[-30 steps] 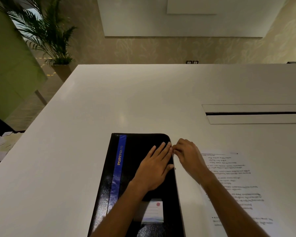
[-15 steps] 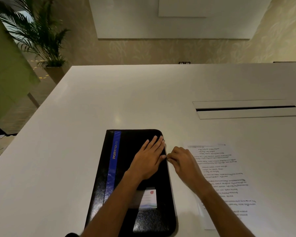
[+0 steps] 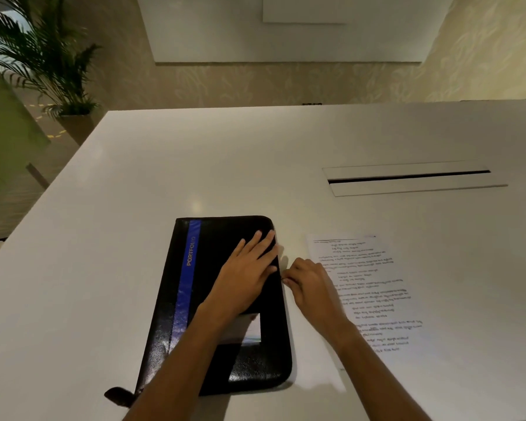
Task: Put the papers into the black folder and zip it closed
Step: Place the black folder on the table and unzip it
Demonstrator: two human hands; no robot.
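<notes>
A black folder (image 3: 207, 299) with a blue stripe reading PORTFOLIO lies closed on the white table, with a white card in a window on its cover. My left hand (image 3: 245, 275) rests flat on the cover, fingers spread toward the right edge. My right hand (image 3: 308, 281) is pinched shut on a small zipper pull at the folder's right edge, about midway along it. Printed papers (image 3: 374, 287) lie flat on the table to the right of the folder, partly under my right forearm.
A recessed cable slot (image 3: 407, 177) runs across the white table (image 3: 134, 177) at the back right. A black strap (image 3: 117, 396) sticks out at the folder's near left corner. A potted palm (image 3: 43, 62) stands beyond the table's far left corner.
My right hand has slid the zipper pull toward me along the folder's right edge, from near the far corner to about midway. My left hand stays flat on the cover.
</notes>
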